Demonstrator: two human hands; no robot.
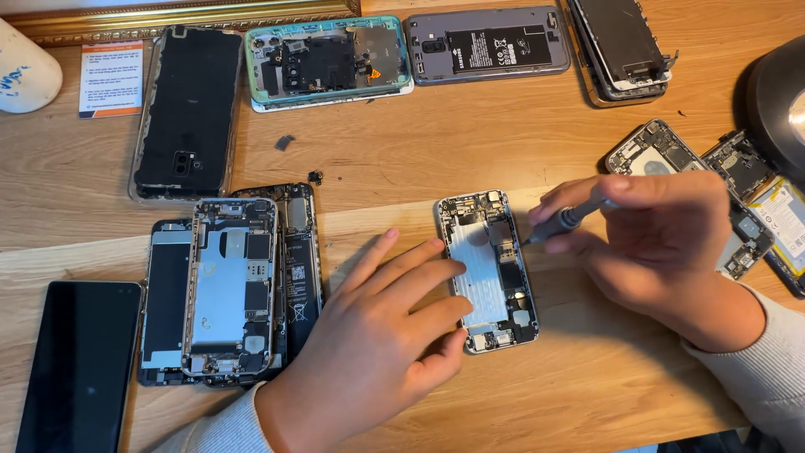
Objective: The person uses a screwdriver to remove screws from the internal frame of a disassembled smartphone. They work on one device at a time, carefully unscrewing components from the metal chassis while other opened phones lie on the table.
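Note:
An opened small phone (495, 252) with bare circuit parts and a silver shield lies on the wooden table (503, 143). My left hand (377, 344) rests flat beside it, fingertips pressing its left edge and lower shield. My right hand (662, 243) grips a grey precision screwdriver (568, 220), its tip pointing at the phone's right edge near the upper middle.
A stack of opened phones (231, 285) and a black phone (80, 365) lie at left. Further back are a black back cover (189, 109), a teal-framed phone (327, 63), a grey phone with battery (486, 44) and a screen assembly (625, 46). Phone parts (738, 184) sit at right.

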